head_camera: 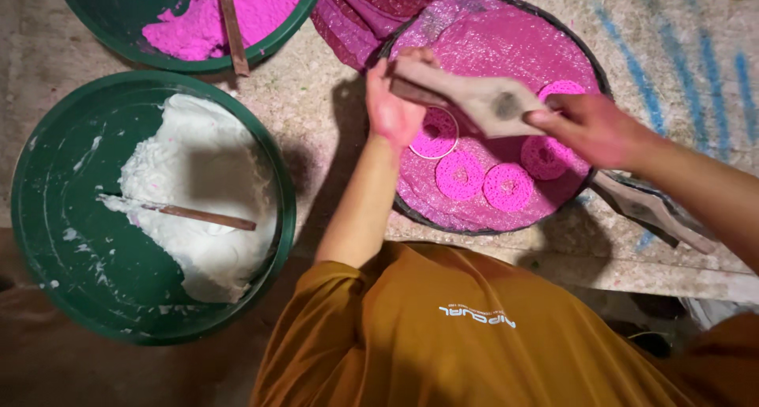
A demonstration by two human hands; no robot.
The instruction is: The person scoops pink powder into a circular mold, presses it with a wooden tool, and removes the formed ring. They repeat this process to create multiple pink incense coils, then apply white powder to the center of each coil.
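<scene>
Held over the round dark tray (pixel 594 75), far right: flat wooden mould (pixel 474 98), grey-brown, gripped at both ends. Left hand (pixel 395 106) closed round the left end, palm stained pink; right hand (pixel 589 126) closed on the right end, fingers over the top face

Done so far, judged from the tray: five pink ring-shaped pieces laid on the pink mesh sheet (pixel 506 51) lining the tray — one with a pale rim (pixel 434 132) just beside the left hand, two along the near edge (pixel 459 174) (pixel 507 187), one near the right hand (pixel 544 158), one partly hidden behind the mould (pixel 563 88). Much of the mesh bare on the far side, so apparently more to lay

Supply left: green basin (pixel 47 241), near left, holding a large mass of white paste (pixel 202 193) with a wooden stick (pixel 202 215) lying in it; second green basin (pixel 118 35), far left, with bright pink paste (pixel 237 11) and another stick (pixel 232 27). Both well stocked

Also present: crumpled pink mesh (pixel 356 15) bunched at the tray's far left rim; second wooden mould (pixel 644 209) lying near right of the tray; blue streaks (pixel 672 67) on the rough floor, far right

Packages, signs: none in view. Sole label: small white print on the ochre shirt (pixel 443 336), near centre
</scene>
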